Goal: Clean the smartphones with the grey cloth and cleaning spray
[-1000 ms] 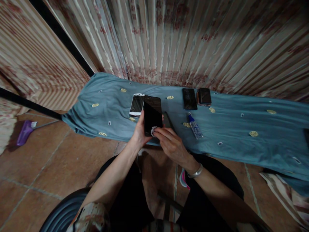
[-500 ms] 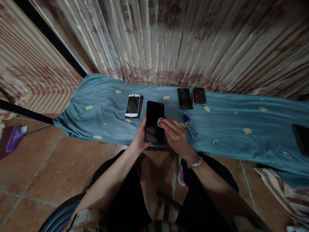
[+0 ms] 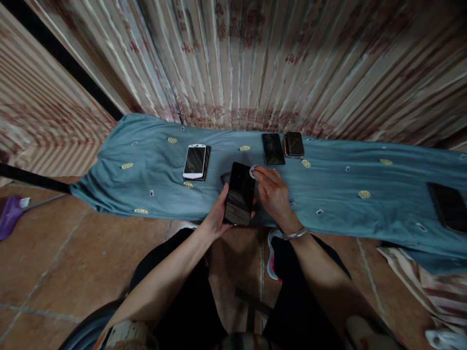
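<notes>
My left hand grips a black smartphone by its lower left edge, screen up, over the near edge of a blue cloth. My right hand pinches a small white round pad against the phone's top right corner. A metal bracelet sits on my right wrist.
On the cloth lie a white phone to the left, two dark phones at the back, and another dark device at far right. Striped curtains hang behind. A purple brush lies on the tiled floor at left.
The white pad in my right hand slid from the phone's bottom edge up to its top corner. The phone came lower and nearer me. The small bottle is now hidden behind my right hand.
</notes>
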`<move>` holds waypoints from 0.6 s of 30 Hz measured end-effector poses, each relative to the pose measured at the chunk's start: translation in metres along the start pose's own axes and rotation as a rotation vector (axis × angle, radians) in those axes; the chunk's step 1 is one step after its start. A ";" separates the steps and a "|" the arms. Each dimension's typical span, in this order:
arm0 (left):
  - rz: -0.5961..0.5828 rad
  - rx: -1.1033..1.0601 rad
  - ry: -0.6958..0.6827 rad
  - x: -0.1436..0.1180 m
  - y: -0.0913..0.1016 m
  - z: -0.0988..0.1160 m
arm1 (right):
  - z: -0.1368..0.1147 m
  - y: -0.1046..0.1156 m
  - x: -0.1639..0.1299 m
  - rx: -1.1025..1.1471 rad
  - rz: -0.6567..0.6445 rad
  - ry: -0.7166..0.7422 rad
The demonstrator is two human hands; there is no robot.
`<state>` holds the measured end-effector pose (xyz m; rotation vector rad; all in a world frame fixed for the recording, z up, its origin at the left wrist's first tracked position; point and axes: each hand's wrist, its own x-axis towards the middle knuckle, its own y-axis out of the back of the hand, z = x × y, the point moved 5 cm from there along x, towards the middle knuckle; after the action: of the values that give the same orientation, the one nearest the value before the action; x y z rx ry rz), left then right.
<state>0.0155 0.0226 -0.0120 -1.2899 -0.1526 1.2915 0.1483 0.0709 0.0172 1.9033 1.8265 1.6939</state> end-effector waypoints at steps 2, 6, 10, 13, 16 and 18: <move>-0.001 0.007 0.004 0.000 -0.001 -0.003 | 0.000 0.001 0.001 -0.015 0.009 0.001; 0.008 0.012 0.025 0.001 -0.002 -0.008 | -0.006 0.001 0.002 -0.026 0.004 0.008; 0.021 0.013 0.042 0.003 -0.002 -0.014 | -0.010 -0.001 0.002 -0.009 -0.012 -0.003; 0.032 0.026 0.042 0.004 0.000 -0.018 | -0.013 -0.001 0.003 0.015 -0.018 -0.002; 0.045 0.044 0.039 0.006 0.002 -0.020 | -0.015 -0.001 0.005 0.009 -0.016 0.004; 0.061 0.056 0.037 0.006 0.002 -0.020 | -0.017 -0.001 0.006 -0.001 -0.018 0.013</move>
<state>0.0300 0.0143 -0.0240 -1.2784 -0.0511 1.3139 0.1345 0.0647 0.0276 1.8739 1.8407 1.7052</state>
